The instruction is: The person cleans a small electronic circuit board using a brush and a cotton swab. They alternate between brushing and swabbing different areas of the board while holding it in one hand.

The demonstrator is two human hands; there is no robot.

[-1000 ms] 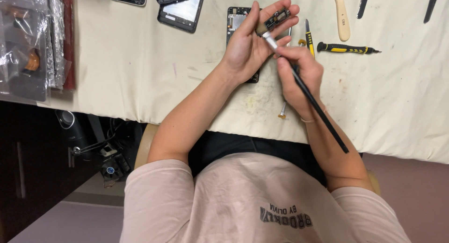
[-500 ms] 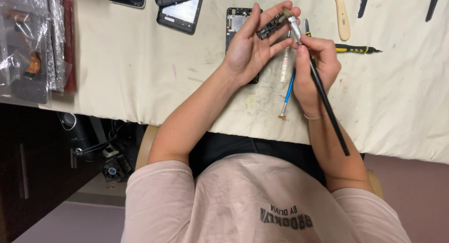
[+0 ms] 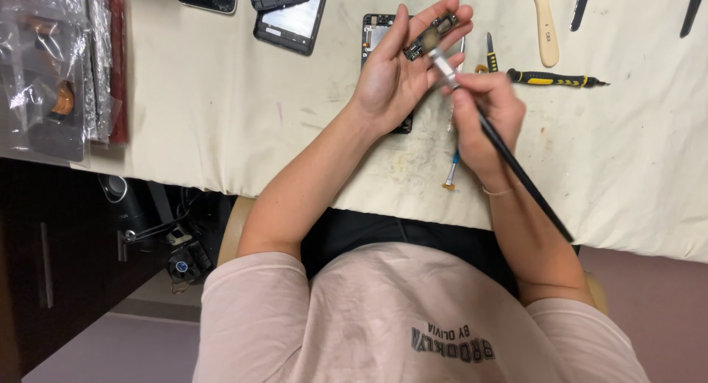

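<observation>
Left hand [image 3: 394,77] lies palm-up with fingertips pinching a small circuit board [image 3: 430,36] – steadying it so the right hand [image 3: 487,110], gripping a brush [image 3: 501,143], reaches its face

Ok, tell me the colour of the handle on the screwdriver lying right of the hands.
Yellow and black, on the screwdriver lying on the cloth; the head view shows it.

A: Views?
B: Just one, head-worn. Looks steeply down from above the wearer's chest, over both forearms onto the cloth-covered bench [image 3: 221,117].

A: Range?
B: Close. Left hand [image 3: 398,73] and right hand [image 3: 487,106] sit upper centre, shirt fills the bottom edge.

A: Facing?
B: Forward and down; bench's far side at top, floor at lower left.
</observation>
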